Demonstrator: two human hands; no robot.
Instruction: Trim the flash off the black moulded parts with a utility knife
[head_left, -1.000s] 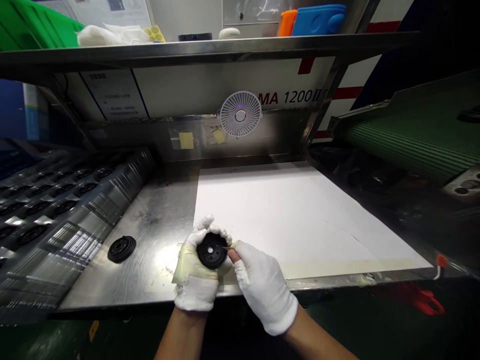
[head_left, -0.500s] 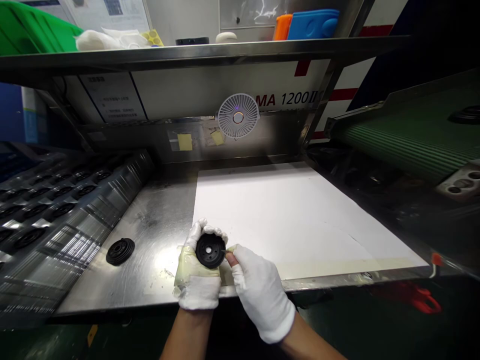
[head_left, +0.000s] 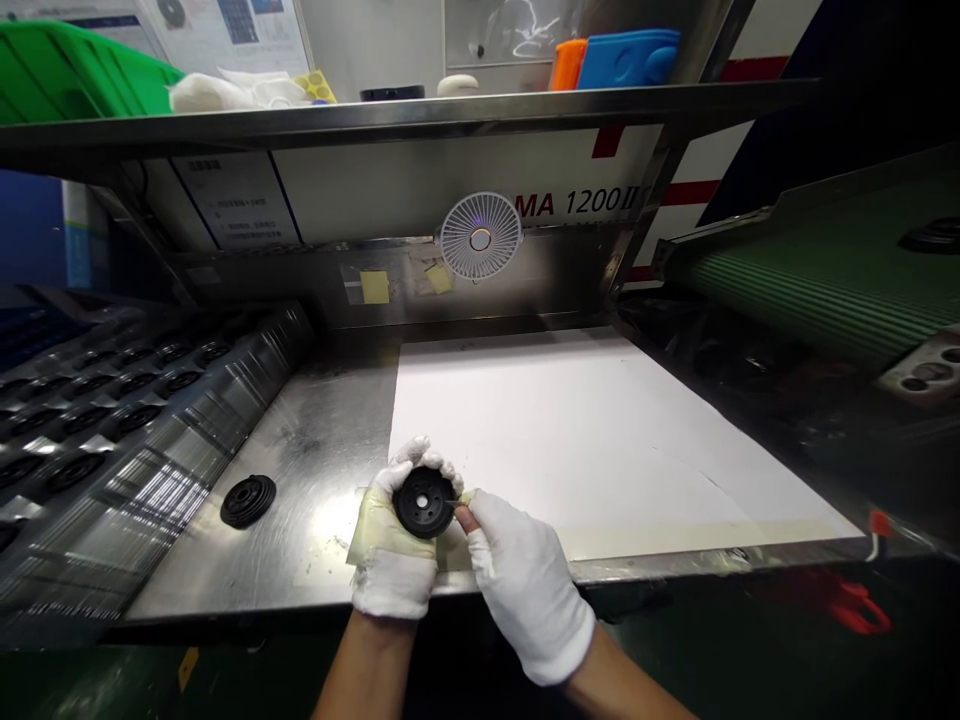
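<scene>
1. Black disc [head_left: 424, 502] with a small hole in its middle sits in the left hand [head_left: 394, 545], just above the front edge of the counter [head_left: 315, 450].
2. Left grip is closed around the disc, and the fingers curl over its rim. Pale yellow tape [head_left: 379, 535] wraps the white glove on this hand.
3. Right hand [head_left: 529, 595] is just beside the disc. Its grip is pinched tight on a thin little pick [head_left: 452, 503], though it is too small to tell just what it is. The tip of it reaches the disc's face.
4. Second black disc [head_left: 247, 501] lies on the bare steel of the counter, left of the hands.
5. White paper sheet [head_left: 600, 440] covers the right part of the counter. Past the left edge, a tray [head_left: 142, 420] holds rows of more black discs.
6. Small white fan [head_left: 480, 236] sits below a steel shelf [head_left: 450, 115], at the back of the counter.
</scene>
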